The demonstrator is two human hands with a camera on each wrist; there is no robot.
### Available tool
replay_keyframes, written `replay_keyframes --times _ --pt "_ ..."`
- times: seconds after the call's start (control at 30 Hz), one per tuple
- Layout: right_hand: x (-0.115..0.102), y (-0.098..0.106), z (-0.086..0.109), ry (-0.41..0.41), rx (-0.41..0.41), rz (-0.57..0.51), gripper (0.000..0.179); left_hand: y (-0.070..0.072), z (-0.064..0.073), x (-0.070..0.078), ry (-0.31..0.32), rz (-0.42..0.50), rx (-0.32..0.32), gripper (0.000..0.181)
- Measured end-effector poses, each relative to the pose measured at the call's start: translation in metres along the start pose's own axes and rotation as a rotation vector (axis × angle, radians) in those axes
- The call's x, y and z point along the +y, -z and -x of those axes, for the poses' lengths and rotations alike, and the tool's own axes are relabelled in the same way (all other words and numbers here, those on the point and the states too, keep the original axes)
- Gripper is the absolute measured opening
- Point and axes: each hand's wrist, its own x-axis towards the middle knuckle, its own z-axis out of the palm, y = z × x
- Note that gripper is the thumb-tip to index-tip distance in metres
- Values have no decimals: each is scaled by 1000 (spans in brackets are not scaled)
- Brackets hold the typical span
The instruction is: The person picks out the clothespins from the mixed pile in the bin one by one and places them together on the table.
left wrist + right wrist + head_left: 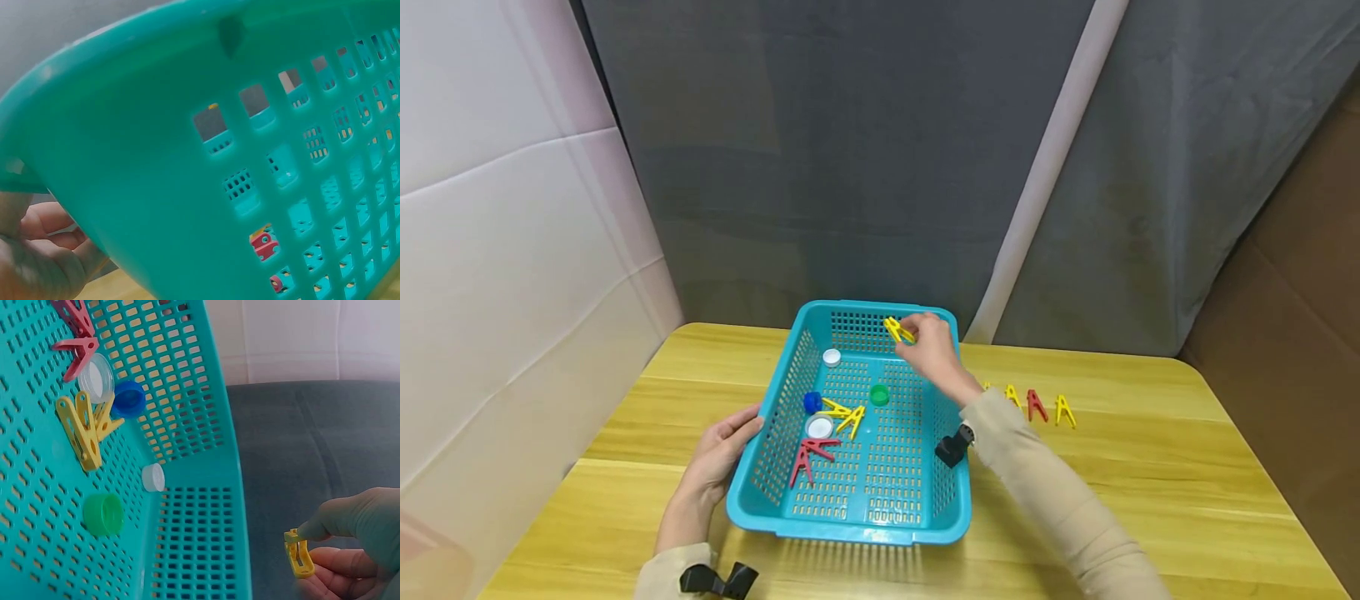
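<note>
A teal plastic basket point(842, 533) with slotted walls stands on the table, tilted toward its left side. My left hand point(718, 454) grips its left rim, thumb over the edge and fingers against the outer wall. Over the basket's far right part, my right hand point(931, 348) pinches a yellow clothespin point(898, 330) between thumb and fingers. Inside the basket lie two yellow clothespins point(852, 422), two red clothespins point(802, 464), a blue bottle cap point(812, 402), a green cap point(879, 395), a small white cap point(831, 357) and a clear-rimmed white lid point(819, 427).
Right of the basket on the wooden table point(1135, 483) is a row of clothespins: a red clothespin point(1036, 406) between yellow ones point(1065, 411), one partly behind my right sleeve. A grey curtain point(850, 167) hangs behind the table, with a pale wall point(512, 233) at left.
</note>
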Motion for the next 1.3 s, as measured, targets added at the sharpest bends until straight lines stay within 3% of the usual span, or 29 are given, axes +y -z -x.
replay_keyframes --times 0.37,0.8,1.3 --pt "13 32 21 57 57 19 31 1 0 1 -5 1 -7 55" --pt "51 59 54 -5 107 6 28 0 1 4 17 -15 15 55" --pt "99 65 93 -88 141 55 30 1 0 5 19 -32 7 55"
